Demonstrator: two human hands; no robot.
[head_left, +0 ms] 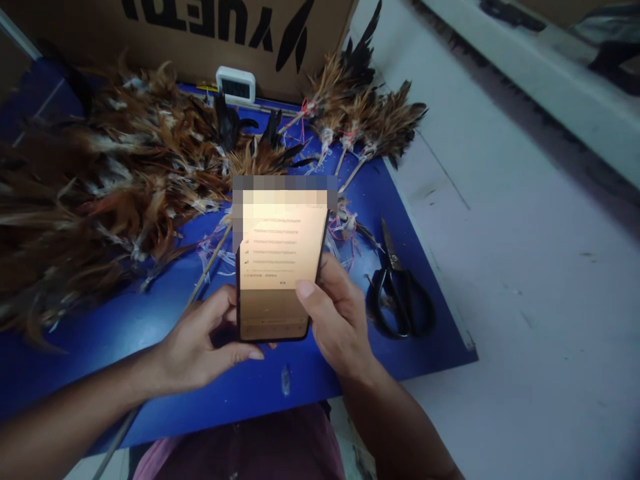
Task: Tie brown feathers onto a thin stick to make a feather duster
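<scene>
Between left hand (193,347) and right hand (344,320) — both gripping its sides — sits the lit phone (273,307).

Around the phone (280,303), scissors (395,272) lie at three o'clock, feather bundles (373,120) at one, a feather heap (150,147) at ten.

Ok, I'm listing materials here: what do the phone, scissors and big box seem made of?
Phone: smooth, probably glass-fronted, judging by its flat lit screen. Scissors: dull, mottled grey blades, likely metal; smooth black handles, perhaps plastic or coated metal. Box: matt brown with bold black lettering, most likely cardboard.
</scene>
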